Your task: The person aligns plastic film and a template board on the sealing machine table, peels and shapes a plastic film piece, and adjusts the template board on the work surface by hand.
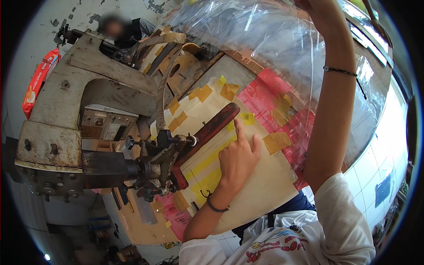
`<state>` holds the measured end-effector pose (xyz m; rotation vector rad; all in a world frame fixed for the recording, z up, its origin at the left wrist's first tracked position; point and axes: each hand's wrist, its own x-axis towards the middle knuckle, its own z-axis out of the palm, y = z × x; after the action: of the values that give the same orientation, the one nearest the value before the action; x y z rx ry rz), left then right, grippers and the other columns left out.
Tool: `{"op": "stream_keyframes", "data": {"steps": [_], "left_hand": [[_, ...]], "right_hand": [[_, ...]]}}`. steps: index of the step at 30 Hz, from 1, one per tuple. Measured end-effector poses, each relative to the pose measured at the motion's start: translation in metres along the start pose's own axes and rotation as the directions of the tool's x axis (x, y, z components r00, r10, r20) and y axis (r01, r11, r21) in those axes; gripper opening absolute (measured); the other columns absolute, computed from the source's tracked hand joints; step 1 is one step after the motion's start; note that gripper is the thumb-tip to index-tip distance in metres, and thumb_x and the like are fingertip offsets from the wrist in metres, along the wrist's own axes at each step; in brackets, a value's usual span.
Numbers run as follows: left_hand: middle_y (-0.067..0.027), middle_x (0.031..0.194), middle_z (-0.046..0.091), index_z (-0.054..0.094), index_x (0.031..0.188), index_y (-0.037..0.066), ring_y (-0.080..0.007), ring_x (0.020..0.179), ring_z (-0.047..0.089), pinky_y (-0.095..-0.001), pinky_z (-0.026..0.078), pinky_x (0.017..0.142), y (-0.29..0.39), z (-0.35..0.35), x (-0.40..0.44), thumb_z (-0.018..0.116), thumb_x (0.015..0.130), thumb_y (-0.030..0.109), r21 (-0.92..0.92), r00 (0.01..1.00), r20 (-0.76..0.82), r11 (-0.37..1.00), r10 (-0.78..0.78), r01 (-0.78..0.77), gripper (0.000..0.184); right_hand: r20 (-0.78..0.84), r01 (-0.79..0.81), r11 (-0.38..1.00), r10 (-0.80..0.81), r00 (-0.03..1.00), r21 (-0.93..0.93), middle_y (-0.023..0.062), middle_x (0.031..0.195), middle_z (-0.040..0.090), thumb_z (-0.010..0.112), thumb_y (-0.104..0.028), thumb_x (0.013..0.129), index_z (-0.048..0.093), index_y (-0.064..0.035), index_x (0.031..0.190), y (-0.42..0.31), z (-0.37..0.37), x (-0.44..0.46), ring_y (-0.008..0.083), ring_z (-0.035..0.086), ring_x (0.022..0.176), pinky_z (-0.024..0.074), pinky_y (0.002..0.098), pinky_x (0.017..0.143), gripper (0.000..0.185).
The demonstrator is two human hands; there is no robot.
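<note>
Two hands show in the head view: your left hand grips nothing, its index finger extended at the near-side edge of the red bar's free end and its other fingers curled, while your right hand is raised and cut off at the top edge, so its grasp cannot be told. Beneath your left hand, the pale sheet already has yellow strips on it, and the bar reaches over it; how much work is left cannot be judged.
</note>
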<state>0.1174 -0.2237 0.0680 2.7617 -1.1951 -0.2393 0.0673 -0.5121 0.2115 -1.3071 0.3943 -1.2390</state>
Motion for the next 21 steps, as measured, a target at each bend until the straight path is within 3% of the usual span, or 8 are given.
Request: {"op": "stream_keyframes", "data": {"steps": [4, 7, 13, 16, 19, 21], "left_hand": [[-0.0175, 0.054, 0.062, 0.030, 0.149, -0.008, -0.0358, 0.052, 0.065, -0.0463, 0.052, 0.048, -0.0028, 0.0018, -0.0018, 0.050, 0.096, 0.040, 0.062, 0.995, -0.044, 0.995, 0.084, -0.081, 0.075], [-0.0215, 0.059, 0.062, 0.033, 0.150, -0.005, -0.0405, 0.057, 0.065, -0.0498, 0.052, 0.056, 0.0009, -0.0014, -0.0015, 0.052, 0.093, 0.043, 0.012, 1.000, -0.002, 1.000, 0.005, -0.005, 0.077], [-0.0215, 0.059, 0.062, 0.032, 0.150, -0.005, -0.0405, 0.058, 0.065, -0.0499, 0.052, 0.057, 0.0005, -0.0019, -0.0012, 0.052, 0.093, 0.042, 0.004, 1.000, 0.009, 1.000, 0.003, -0.003, 0.077], [-0.0184, 0.056, 0.063, 0.030, 0.150, -0.007, -0.0368, 0.053, 0.066, -0.0472, 0.052, 0.049, -0.0042, 0.0022, -0.0017, 0.050, 0.096, 0.040, 0.050, 0.996, -0.035, 0.995, 0.083, -0.081, 0.075], [-0.0213, 0.060, 0.063, 0.031, 0.151, -0.004, -0.0402, 0.058, 0.066, -0.0497, 0.052, 0.057, 0.0004, -0.0025, -0.0012, 0.053, 0.093, 0.042, 0.002, 1.000, 0.011, 1.000, 0.006, -0.006, 0.077], [-0.0193, 0.057, 0.063, 0.030, 0.150, -0.006, -0.0378, 0.055, 0.066, -0.0481, 0.052, 0.052, -0.0036, 0.0018, -0.0023, 0.051, 0.095, 0.041, 0.045, 0.998, -0.016, 0.998, 0.053, -0.052, 0.075]], "right_hand": [[0.022, -0.016, 1.000, 0.016, 1.000, -0.007, -0.0060, 0.082, 0.060, 0.054, -0.024, 0.102, 0.070, -0.0031, 0.117, -0.0054, 0.0032, -0.0030, 0.0034, 0.049, 0.067, 0.0403, 0.0190, 0.058, 0.031], [0.073, 0.033, 0.999, -0.031, 0.997, -0.023, -0.0065, 0.079, 0.057, 0.052, -0.022, 0.101, 0.071, -0.0030, 0.118, 0.0009, 0.0008, 0.0002, 0.0034, 0.046, 0.065, 0.0383, 0.0190, 0.058, 0.031], [0.092, 0.017, 0.999, -0.014, 0.996, -0.033, -0.0067, 0.080, 0.056, 0.053, -0.020, 0.100, 0.071, -0.0038, 0.118, 0.0045, -0.0003, 0.0033, 0.0031, 0.042, 0.064, 0.0371, 0.0188, 0.057, 0.030], [0.072, 0.006, 0.999, -0.003, 0.997, -0.041, -0.0066, 0.081, 0.056, 0.053, -0.020, 0.100, 0.071, -0.0038, 0.117, 0.0028, 0.0015, 0.0018, 0.0029, 0.042, 0.064, 0.0369, 0.0185, 0.057, 0.030], [0.066, 0.028, 0.999, -0.025, 0.997, -0.038, -0.0065, 0.081, 0.056, 0.054, -0.020, 0.100, 0.071, -0.0036, 0.117, 0.0018, 0.0040, -0.0002, 0.0030, 0.043, 0.064, 0.0375, 0.0188, 0.058, 0.030], [0.096, 0.022, 0.999, -0.019, 0.995, -0.033, -0.0062, 0.082, 0.056, 0.053, -0.019, 0.100, 0.071, -0.0039, 0.118, 0.0021, 0.0034, -0.0005, 0.0031, 0.044, 0.065, 0.0381, 0.0189, 0.058, 0.029]]}}
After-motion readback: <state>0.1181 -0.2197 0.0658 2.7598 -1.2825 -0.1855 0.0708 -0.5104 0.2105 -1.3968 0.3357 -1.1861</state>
